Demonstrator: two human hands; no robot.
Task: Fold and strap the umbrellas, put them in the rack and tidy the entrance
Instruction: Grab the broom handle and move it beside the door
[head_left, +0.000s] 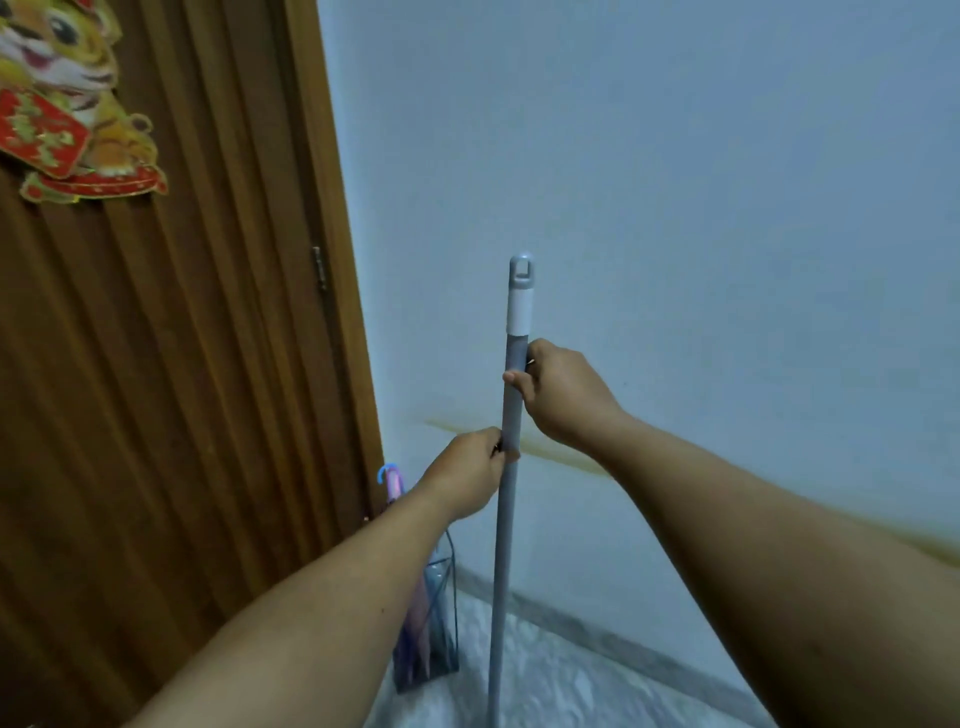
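A long grey pole (503, 561) with a white collar and a hanging loop at its top stands upright in front of the pale wall; its lower end is cut off by the frame. My right hand (558, 395) grips the pole just below the white collar. My left hand (467, 475) grips it a little lower, from the left side. Behind my left forearm a clear rack (441, 639) stands on the floor in the corner, with a pink folded umbrella (393, 480) with a blue hooked handle upright in it.
A brown wooden door (171, 364) fills the left side, with a tiger decoration (67, 98) stuck near its top. The pale wall (701, 182) carries a yellowish stain. A grey skirting strip (649, 654) runs along the marbled floor (561, 686).
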